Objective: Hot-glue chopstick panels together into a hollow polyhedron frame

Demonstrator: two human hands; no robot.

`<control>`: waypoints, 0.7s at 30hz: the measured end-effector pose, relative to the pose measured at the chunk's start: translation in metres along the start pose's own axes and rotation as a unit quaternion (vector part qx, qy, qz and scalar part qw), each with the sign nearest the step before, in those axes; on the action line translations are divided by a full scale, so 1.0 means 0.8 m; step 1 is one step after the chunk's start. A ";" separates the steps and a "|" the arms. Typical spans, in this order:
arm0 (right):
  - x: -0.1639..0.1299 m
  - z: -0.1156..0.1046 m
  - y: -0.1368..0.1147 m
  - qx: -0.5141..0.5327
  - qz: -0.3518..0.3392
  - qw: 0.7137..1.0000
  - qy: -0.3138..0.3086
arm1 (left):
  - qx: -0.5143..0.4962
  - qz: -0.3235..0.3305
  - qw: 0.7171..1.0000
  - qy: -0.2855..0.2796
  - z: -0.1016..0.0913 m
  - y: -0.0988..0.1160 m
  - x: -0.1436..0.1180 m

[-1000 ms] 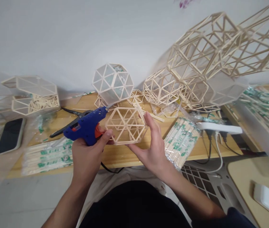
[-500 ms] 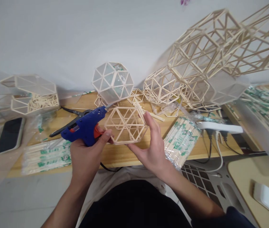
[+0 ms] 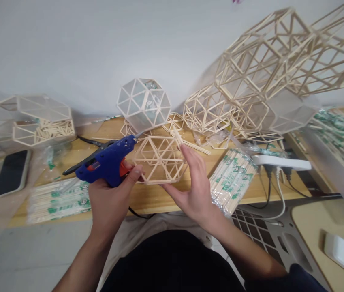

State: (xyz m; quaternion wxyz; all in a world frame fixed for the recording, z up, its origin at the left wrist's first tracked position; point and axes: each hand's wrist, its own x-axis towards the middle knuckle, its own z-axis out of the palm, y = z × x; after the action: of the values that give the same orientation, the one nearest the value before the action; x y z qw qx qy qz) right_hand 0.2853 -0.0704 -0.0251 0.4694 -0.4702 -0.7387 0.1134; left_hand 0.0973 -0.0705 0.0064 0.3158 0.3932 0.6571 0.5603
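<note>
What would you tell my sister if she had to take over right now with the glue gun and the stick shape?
Left hand: grip shut on the blue glue gun, nozzle pointing at the upper left corner of the stick frame.
Right hand: steadies the stick frame from its right side, fingers along the edge.
The frame is held over the wooden table, in front of a panelled ball shape.
Done: the frame's hexagon and inner triangles look joined.
Left: I can't tell which joints lack glue; check the corner by the nozzle first.
Spare sticks: packet on the right.
</note>
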 end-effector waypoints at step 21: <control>0.001 0.000 0.000 -0.005 -0.026 1.000 0.008 | -0.012 0.033 0.999 -0.011 0.001 -0.006 0.002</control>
State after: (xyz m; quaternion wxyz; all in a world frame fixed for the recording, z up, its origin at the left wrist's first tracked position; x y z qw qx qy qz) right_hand 0.2851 -0.0701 -0.0246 0.4757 -0.4539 -0.7476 0.0942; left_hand 0.0961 -0.0688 0.0020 0.3090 0.4171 0.6337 0.5735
